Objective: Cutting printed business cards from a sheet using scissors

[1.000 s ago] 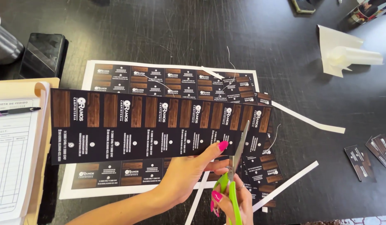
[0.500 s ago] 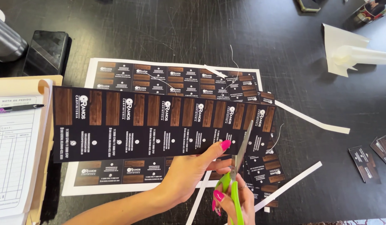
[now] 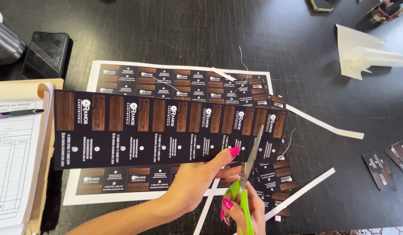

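Scissors [image 3: 249, 174] advanced into dark, wood-patterned card strip [image 3: 158, 128].

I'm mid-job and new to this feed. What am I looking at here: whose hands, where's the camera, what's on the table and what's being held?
There is no machine: a person works with two bare hands, filmed by one camera worn on their head, looking down. The left hand holds up a long dark strip of printed cards by its lower edge. The right hand works green-handled scissors, blades cutting up into the strip near its right end. On the black table beneath lies a printed sheet of the same cards, with white offcuts, cut cards at right, a phone and an order pad with pen at left.
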